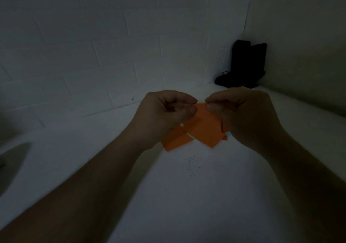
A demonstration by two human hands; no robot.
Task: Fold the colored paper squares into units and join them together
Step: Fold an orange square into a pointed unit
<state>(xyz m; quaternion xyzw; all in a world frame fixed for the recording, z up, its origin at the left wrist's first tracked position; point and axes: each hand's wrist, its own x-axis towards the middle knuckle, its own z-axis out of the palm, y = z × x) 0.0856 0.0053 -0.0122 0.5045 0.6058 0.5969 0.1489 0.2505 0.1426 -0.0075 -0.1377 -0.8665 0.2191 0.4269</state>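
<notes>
Dim white tabletop filling the lower view, backed by a white brick-pattern wall and meeting a plain side wall at the right corner. In that corner, a dark object standing upright, too shadowed to identify. At the left edge, part of a grey curved shape, unclear. 2 bare forearms reaching in from the bottom corners toward the middle. Left hand with fingers curled, thumb and forefinger pinching the upper left corner of the orange paper. Right hand likewise curled, thumb and fingers gripping the paper's upper right part, the sheet's right edge hidden behind the palm. Fingertips of both hands nearly meeting at the paper's top edge. Orange paper hanging below and between the 2 hands, raised above the table. A 2nd orange piece under the left wrist, overlapping the first; whether joined or separate cannot be told. Scattered dark specks on the tabletop just below the paper.
</notes>
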